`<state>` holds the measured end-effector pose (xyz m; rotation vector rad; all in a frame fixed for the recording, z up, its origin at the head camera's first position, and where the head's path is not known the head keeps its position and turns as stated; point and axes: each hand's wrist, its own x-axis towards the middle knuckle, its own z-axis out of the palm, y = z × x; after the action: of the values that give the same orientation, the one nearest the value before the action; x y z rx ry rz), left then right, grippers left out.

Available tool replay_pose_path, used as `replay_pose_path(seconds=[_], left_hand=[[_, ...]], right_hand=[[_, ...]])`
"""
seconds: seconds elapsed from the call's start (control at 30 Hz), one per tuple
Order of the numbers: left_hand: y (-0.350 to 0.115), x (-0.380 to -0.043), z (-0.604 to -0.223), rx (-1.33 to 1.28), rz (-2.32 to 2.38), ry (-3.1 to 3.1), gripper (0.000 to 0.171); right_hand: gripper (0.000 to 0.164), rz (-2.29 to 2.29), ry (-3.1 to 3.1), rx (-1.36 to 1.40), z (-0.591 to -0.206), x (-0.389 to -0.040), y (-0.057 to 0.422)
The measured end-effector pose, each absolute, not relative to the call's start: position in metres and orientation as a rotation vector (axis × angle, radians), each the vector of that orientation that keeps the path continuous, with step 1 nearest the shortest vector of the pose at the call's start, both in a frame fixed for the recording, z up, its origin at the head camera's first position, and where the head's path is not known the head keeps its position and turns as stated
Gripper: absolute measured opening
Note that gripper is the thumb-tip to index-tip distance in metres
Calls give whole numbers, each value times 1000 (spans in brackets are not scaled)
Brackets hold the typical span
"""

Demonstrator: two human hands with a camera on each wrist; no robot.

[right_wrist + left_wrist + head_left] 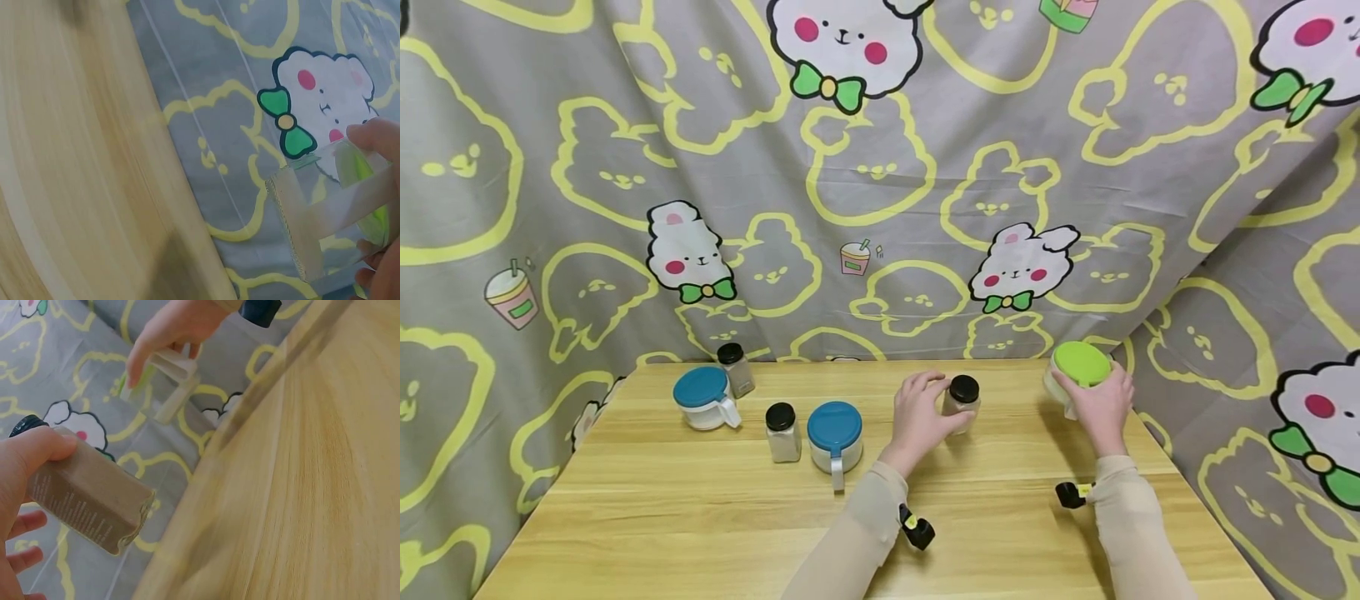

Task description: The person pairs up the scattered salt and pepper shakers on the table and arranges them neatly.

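My left hand pinches a square glass spice jar with a black lid, thumb and fingers around its upper part. In the left wrist view the jar shows brownish contents and printed white text, its base seen against the cloth. On the right, my right hand grips a clear seasoning pot by its green lid, thumb on one side and fingers on the other. The right wrist view shows this pot's pale handle and clear wall, with cloth behind.
Two seasoning pots with blue lids, one farther left and one nearer the middle, stand on the wooden table. Beside them are two black-lidded spice jars, one at the back and one in front. Patterned cloth hangs behind.
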<state>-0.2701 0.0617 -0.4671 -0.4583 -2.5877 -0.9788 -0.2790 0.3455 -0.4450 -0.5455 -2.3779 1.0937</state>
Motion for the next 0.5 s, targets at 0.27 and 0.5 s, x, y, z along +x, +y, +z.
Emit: replay_pose_path(seconds=[0.27, 0.5], left_hand=[[56, -264, -467, -461, -970, -2561, 56], [49, -258, -465, -472, -1013, -2559, 57]], right_hand=[[108, 1108, -2355, -493, -441, -269, 337], [105, 1114, -2351, -443, -442, -262, 329]])
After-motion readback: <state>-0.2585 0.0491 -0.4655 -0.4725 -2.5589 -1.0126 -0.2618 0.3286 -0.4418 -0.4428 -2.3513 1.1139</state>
